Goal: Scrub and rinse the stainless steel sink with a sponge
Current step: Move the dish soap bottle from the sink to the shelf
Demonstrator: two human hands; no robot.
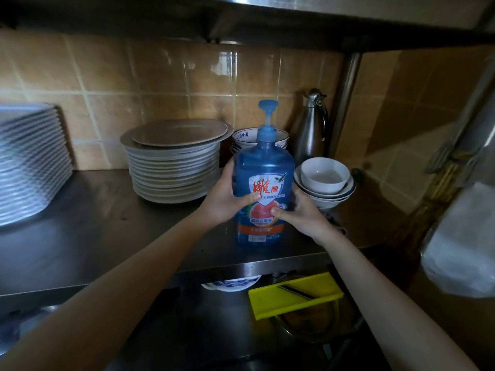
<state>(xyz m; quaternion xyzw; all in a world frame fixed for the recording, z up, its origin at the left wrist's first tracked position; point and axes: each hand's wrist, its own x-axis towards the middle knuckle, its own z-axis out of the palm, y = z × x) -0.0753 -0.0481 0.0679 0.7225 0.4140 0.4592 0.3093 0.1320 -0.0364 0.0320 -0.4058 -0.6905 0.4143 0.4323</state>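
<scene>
Far left: a stack of square plates (29, 162) sits on the steel shelf (93, 223), blurred. Beside it is a stack of round plates (174, 167), set against the tiled wall, probably to leave the front of the shelf free.

Your left hand (225, 199) wraps the left side of the soap bottle (263, 178), thumb across the label and fingers curled behind. The bottle stands upright with its pump at the top. Its base is at shelf level; whether it is lifted or resting there cannot be told.

Your right hand (300, 212) clasps the lower right side, thumb pressed on the label. Both hands are closed round the bottle, one on each side. Judgement: two hands because the bottle is large and nearly full.

To the right are nested white bowls (325, 180), just beside the bottle, and a steel jug (312, 127) behind them. Below the shelf lies a yellow slicer (294, 295).

Neither sink nor sponge shows in this view. Judgement: you are fetching soap, and scrubbing has not begun.
</scene>
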